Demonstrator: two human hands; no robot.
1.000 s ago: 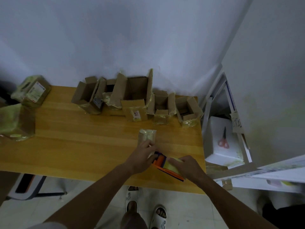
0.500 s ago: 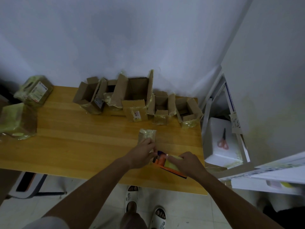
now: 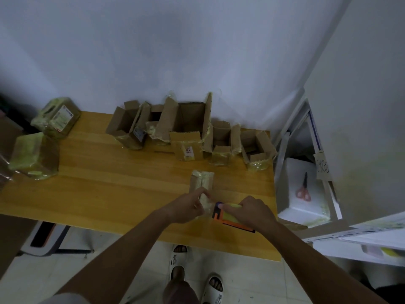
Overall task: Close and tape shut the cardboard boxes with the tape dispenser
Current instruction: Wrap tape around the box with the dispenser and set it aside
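Observation:
A small closed cardboard box (image 3: 201,179) with tape on its top lies on the wooden table (image 3: 109,185) near the front edge. My left hand (image 3: 188,207) grips its near end, fingers curled on the taped corner. Just right of it, my right hand (image 3: 252,210) grips the orange and black tape dispenser (image 3: 228,218) with its yellowish roll, the dispenser's head close against the box's near end. Several open cardboard boxes (image 3: 188,126) stand in a row along the wall.
Two taped boxes (image 3: 36,156) sit at the table's left end. Right of the table, red scissors (image 3: 303,191) lie on a white foam box (image 3: 304,213) on a shelf. White slippers (image 3: 178,257) show on the tiled floor below the table edge.
Both hands have shifted slightly away from me with the dispenser. My left hand's fingers have moved onto the box's near corner over the tape.

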